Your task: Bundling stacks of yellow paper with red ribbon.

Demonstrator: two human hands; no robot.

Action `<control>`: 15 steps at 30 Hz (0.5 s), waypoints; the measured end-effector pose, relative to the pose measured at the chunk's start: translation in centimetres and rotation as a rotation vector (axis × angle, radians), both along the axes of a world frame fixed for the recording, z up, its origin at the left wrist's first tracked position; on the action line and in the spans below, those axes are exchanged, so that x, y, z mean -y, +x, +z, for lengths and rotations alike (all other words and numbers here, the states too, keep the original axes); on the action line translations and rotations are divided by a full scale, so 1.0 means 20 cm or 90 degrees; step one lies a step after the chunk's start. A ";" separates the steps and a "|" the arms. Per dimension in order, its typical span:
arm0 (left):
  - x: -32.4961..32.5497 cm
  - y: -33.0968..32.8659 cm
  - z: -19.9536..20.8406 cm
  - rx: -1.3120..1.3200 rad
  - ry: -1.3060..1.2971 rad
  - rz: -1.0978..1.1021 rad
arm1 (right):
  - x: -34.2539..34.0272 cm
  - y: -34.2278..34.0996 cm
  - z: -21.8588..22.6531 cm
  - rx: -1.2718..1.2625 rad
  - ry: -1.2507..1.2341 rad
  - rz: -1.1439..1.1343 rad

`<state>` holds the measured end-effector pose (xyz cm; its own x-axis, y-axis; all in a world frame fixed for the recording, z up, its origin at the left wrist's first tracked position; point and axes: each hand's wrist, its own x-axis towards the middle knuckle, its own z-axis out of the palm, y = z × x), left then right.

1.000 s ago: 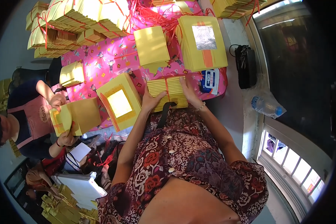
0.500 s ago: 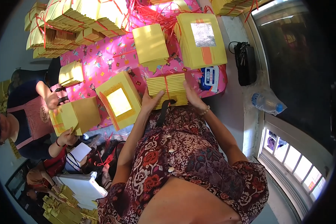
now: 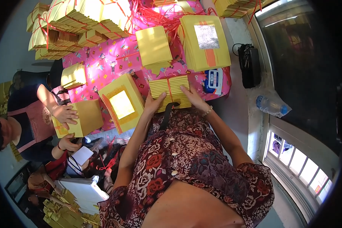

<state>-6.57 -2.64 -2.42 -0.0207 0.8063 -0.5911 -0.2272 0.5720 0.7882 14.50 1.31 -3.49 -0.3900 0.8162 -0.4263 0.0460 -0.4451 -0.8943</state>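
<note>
In front of my waist is a bundle of folded yellow paper (image 3: 162, 84), its ridged edges facing up and a red string across its middle. My left hand (image 3: 155, 102) grips its left side, thumb lying on top. On the opposite side my right hand (image 3: 194, 99) holds it, with the thumb pressed onto the upper edges. The undersides of my fingers are hidden. A black strap (image 3: 165, 118) lies against the bundle's near edge. Left of it rests a thick stack of yellow paper (image 3: 138, 92) with a pale square on top.
Beyond lie a smaller yellow stack (image 3: 152, 46), a large yellow stack (image 3: 189, 45), red strings (image 3: 155, 18) and a blue-white packet (image 3: 214, 80). Tied bundles (image 3: 76, 19) pile up far left. A co-worker's hand (image 3: 65, 114) presses yellow sheets. A bottle (image 3: 270, 105) stands right.
My right hand has moved inward, its thumb now on top of the bundle. My left hand stays put. The co-worker's upper hand has come down flat on the yellow sheets.
</note>
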 end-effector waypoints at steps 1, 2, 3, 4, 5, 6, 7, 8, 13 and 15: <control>0.00 0.00 -0.01 0.014 -0.010 0.002 | 0.00 0.00 -0.01 0.001 -0.003 -0.006; 0.00 -0.01 -0.02 0.013 -0.009 0.002 | 0.00 0.00 -0.01 0.003 -0.005 -0.012; 0.00 -0.04 -0.02 0.030 -0.023 -0.016 | -0.01 0.00 0.02 0.002 -0.005 -0.009; -0.01 -0.07 -0.03 0.047 -0.037 -0.033 | -0.01 0.01 0.06 0.014 0.005 -0.018; -0.03 -0.10 -0.04 0.046 -0.036 -0.031 | -0.02 0.01 0.09 0.027 0.015 -0.028; -0.08 -0.13 -0.04 0.190 -0.056 0.017 | -0.03 0.00 0.11 0.026 0.017 -0.028; -0.11 -0.15 -0.04 0.335 -0.076 0.065 | -0.04 0.00 0.13 -0.054 -0.083 -0.057; -0.13 -0.14 -0.03 0.335 -0.075 0.064 | -0.05 0.00 0.15 -0.133 -0.183 -0.084; -0.17 -0.08 0.02 0.249 -0.205 0.095 | -0.04 -0.04 0.12 -0.080 -0.144 -0.146; -0.15 -0.08 0.02 0.271 -0.117 0.103 | -0.01 -0.03 0.11 -0.035 -0.081 -0.163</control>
<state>-8.25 0.31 -1.94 0.1370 0.6947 -0.7061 -0.6042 0.6235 0.4961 13.90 1.54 -1.27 -0.2036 0.8326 -0.5151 -0.1299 -0.5445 -0.8287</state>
